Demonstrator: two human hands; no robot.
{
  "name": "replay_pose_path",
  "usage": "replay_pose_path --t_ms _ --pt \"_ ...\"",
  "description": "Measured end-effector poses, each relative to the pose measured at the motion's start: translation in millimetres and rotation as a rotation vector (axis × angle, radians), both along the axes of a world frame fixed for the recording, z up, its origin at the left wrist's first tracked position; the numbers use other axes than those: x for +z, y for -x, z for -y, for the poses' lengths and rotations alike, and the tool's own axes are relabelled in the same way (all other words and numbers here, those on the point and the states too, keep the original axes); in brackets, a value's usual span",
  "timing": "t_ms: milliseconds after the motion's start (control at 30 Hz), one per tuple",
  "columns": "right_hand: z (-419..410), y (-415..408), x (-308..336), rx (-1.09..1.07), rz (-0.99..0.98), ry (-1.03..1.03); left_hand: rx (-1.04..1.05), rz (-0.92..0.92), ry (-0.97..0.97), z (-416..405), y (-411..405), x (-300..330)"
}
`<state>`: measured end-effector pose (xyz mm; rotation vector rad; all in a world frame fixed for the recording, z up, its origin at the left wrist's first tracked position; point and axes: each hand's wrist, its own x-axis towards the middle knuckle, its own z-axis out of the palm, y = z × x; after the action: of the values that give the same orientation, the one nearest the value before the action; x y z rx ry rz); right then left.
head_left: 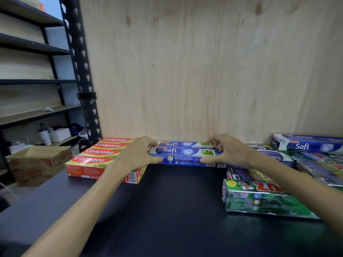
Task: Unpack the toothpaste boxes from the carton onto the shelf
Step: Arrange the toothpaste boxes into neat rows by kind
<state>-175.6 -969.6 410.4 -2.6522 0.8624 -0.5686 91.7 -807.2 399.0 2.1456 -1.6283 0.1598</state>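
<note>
Against the shelf's back edge, left hand and right hand pinch the front Safi box by its ends, fingers curled over it.

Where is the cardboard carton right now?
The carton sits at the far left, off the shelf's left end, just left of the red toothpaste boxes.
</note>
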Motion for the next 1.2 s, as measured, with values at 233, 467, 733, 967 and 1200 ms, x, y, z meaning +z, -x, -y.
replay_pose_path --t_ms 233,467,733,967,1200 --pt "16.3 71.6 12.4 -0.095 0.099 0.075 -0.088 0.027 0.112 6.1 46.9 3.1" --pt "41.4 143.7 0.8 -0.182 -0.019 0.258 -0.333 -0.114 0.155 54.4 125.6 4.6" --pt "49.2 173.3 -10.3 -0.304 -0.192 0.29 -0.278 0.086 0.079 95.5 151.1 -16.0" --pt "51.0 165.0 -2.2 -0.291 -0.241 0.314 -0.272 0.289 0.135 104.0 155.0 -28.7" --pt "54.3 169.6 -6.9 -0.287 -0.161 0.254 -0.33 0.237 0.208 103.7 148.0 -37.0"
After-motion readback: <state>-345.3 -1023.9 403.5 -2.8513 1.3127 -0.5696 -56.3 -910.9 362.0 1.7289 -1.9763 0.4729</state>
